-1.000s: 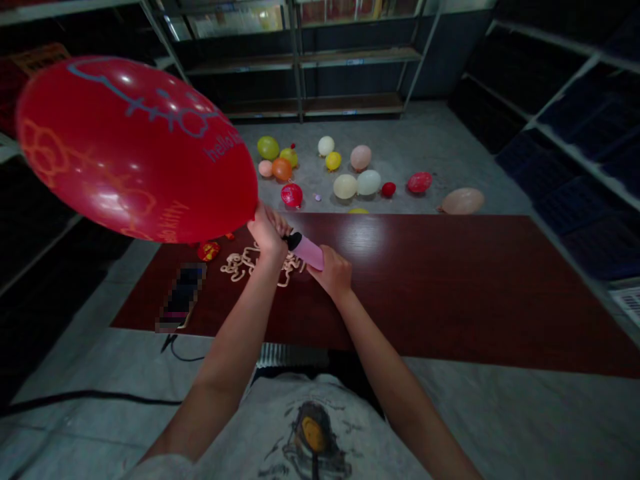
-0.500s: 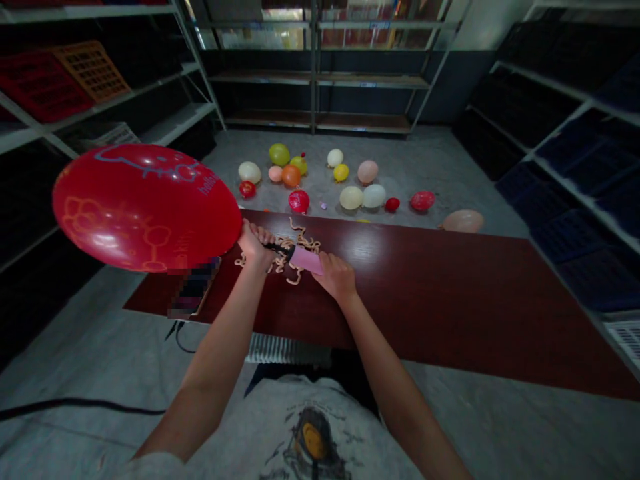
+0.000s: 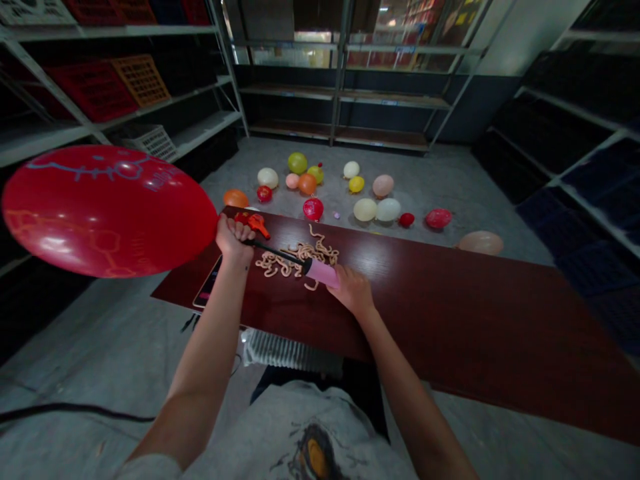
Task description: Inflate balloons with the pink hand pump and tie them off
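Note:
A big inflated red balloon point(image 3: 105, 210) with printed figures hangs at the left, above the floor beside the table. My left hand point(image 3: 233, 237) is closed round its neck and the tip of a hand pump. The pump's thin black rod point(image 3: 277, 253) is drawn out and runs to the pink barrel point(image 3: 323, 272), which my right hand point(image 3: 353, 291) grips over the dark red table point(image 3: 450, 300). Under the pump lies a heap of pale uninflated balloons point(image 3: 295, 259).
A small red object point(image 3: 257, 223) and a phone point(image 3: 210, 288) lie at the table's left end. Several inflated balloons point(image 3: 365, 209) of mixed colours are scattered on the grey floor beyond. Metal shelving lines the left, back and right. A black cable point(image 3: 70, 408) crosses the floor.
My hands have drawn apart, so the pump's black rod now shows at length. The balloon has shifted left and lower in view, and the view has tipped up.

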A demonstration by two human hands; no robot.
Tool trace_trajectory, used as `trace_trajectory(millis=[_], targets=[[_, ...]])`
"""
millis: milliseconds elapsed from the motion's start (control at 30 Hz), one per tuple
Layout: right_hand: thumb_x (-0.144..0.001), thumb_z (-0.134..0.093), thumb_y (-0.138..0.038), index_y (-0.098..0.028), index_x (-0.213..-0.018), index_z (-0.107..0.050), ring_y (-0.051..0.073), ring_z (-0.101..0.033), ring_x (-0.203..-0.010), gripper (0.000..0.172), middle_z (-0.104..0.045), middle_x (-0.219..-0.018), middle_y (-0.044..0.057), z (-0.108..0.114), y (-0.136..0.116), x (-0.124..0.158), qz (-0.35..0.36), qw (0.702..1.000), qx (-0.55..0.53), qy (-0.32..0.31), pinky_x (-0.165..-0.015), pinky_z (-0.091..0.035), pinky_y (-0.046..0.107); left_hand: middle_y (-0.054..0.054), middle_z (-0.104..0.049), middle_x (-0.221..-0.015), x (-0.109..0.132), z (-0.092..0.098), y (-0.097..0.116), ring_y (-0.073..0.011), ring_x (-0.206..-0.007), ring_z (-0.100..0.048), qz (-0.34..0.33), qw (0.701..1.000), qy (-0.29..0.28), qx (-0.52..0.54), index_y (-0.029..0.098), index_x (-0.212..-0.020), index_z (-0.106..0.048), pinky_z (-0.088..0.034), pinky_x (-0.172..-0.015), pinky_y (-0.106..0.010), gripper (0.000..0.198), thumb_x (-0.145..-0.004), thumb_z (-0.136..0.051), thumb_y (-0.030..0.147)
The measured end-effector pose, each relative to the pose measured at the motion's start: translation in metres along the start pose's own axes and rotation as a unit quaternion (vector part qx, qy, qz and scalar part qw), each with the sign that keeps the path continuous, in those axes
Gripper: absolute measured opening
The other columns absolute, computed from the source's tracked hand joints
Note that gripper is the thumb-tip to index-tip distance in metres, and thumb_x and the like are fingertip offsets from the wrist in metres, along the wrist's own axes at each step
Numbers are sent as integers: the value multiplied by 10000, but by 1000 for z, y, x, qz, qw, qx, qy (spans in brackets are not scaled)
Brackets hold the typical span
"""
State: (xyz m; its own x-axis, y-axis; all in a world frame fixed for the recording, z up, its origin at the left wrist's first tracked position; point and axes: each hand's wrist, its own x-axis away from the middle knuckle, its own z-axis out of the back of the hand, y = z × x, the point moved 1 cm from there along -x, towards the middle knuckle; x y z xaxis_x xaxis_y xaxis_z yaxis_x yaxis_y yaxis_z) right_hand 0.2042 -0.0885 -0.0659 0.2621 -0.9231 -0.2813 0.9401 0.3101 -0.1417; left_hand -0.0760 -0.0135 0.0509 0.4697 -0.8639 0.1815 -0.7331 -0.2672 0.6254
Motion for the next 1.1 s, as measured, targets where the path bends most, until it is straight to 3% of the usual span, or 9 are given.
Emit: trace_trajectory(millis=[167,467,733,900,1100], targets=[[-885,-659,-424,-213,-1254,-617,230,-720,-935,427,-750,-1108,81,22,-5,-5,-11,999,-25,-34,-744,-470,299,73,-181,-441,5,-17,-8,-61,-320,-186,-17,1000,-11,-3,191,-607,-226,-191,-357,-198,513,-1088,-366,303],[-874,-674,-499,-237,-1372,-543,262,-758,-878,578,-778,-1060,80,53,-27,-21,-59,994,-53,-72,-701,-511,325,66,-215,-418,40,-47,-79,-77,-314,-211,90,995,-27,-35,193,-575,-257,-191,-358,-216,513,-1062,-409,241],[-902,-641,-527,-351,-1600,-269,283,-716,-1089,811,-572,-1503,56,55,-23,-17,-21,993,-87,-79,-806,-560,382,65,-240,-425,49,-38,-88,-75,-329,-229,94,995,-16,-8,196,-573,-265,-243,-366,-214,565,-1084,-446,357],[-945,-579,-555,-329,-1582,-310,279,-687,-1146,728,-539,-1531,62,62,-40,-23,6,990,-103,-94,-866,-557,389,62,-252,-403,61,-33,-97,-83,-322,-238,81,996,-22,-30,200,-553,-276,-248,-358,-226,598,-1059,-501,427],[-1006,-457,-564,-302,-1551,-378,269,-684,-1113,610,-566,-1481,102,59,-55,-24,21,990,-48,-128,-861,-552,384,53,-268,-396,66,-22,-104,-104,-344,-331,90,993,-49,-66,210,-521,-280,-328,-400,-233,619,-1030,-550,436]])
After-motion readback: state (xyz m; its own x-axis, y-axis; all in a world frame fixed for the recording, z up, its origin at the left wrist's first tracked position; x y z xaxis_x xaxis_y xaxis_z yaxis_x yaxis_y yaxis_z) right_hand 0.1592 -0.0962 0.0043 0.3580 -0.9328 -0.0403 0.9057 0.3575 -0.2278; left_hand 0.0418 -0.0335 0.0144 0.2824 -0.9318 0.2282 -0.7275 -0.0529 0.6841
